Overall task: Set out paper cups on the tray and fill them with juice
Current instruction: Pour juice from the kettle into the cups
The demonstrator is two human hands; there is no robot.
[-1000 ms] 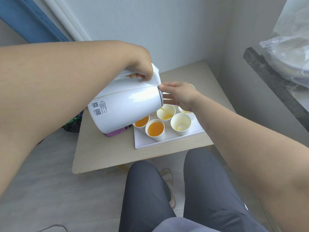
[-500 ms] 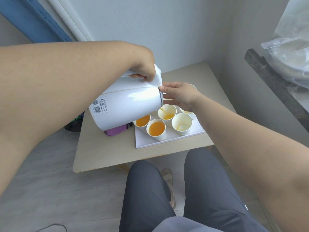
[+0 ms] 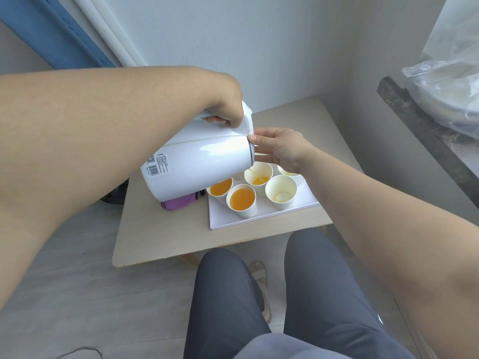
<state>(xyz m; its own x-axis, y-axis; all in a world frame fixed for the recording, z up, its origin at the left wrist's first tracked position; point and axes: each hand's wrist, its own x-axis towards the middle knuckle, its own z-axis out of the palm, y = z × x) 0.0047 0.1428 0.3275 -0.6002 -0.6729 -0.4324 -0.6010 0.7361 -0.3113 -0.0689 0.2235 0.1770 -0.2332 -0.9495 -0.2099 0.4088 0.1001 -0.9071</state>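
Observation:
A white jug [image 3: 202,164] is tipped on its side over the white tray [image 3: 261,216], its mouth to the right. My left hand [image 3: 228,110] grips its handle from above. My right hand [image 3: 280,147] presses straight fingers against the jug's lid at the mouth. Orange juice trickles into a paper cup [image 3: 259,177] that holds a little juice. Two cups [image 3: 242,199] [image 3: 220,187] nearer the jug are full of orange juice. A cup [image 3: 281,191] on the right holds only a trace. Another cup [image 3: 289,173] sits half hidden under my right wrist.
The tray lies on a small beige table [image 3: 166,234] against a pale wall. A purple object [image 3: 178,203] lies under the jug's base. A dark counter [image 3: 425,141] with a plastic bag stands at the right. My knees are below the table's front edge.
The jug has stayed tipped with both hands in place. The juice level in the cup under the mouth has risen slightly.

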